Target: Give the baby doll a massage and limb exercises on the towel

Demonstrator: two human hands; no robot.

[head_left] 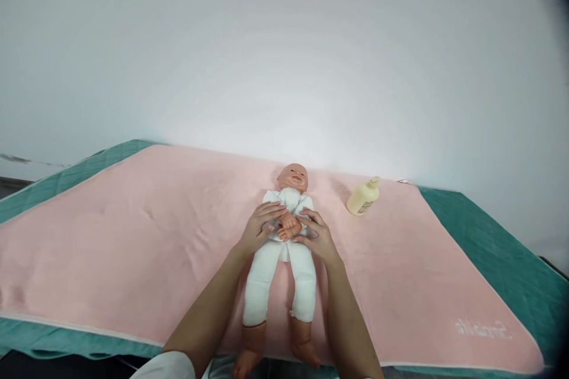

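Note:
A baby doll (304, 275) in white clothes lies on its back, head away from me and bare feet towards me. Its forearms cross over its belly, one small hand above the other. On the doll's left-hand side as I see it, my left hand (261, 226) holds its sleeved arm, fingers reaching across the chest and thumb lower down. From the other side my right hand (319, 238) is around the other arm, fingers somewhat spread above and thumb below. My palms and the parts of the sleeves under them are hidden.
A pale yellow pump bottle (363, 196) stands at the back right of the doll. Beneath everything is a pink mat (146, 237) over a green quilted cover (502, 249). A white wall (284, 59) rises directly behind the far edge.

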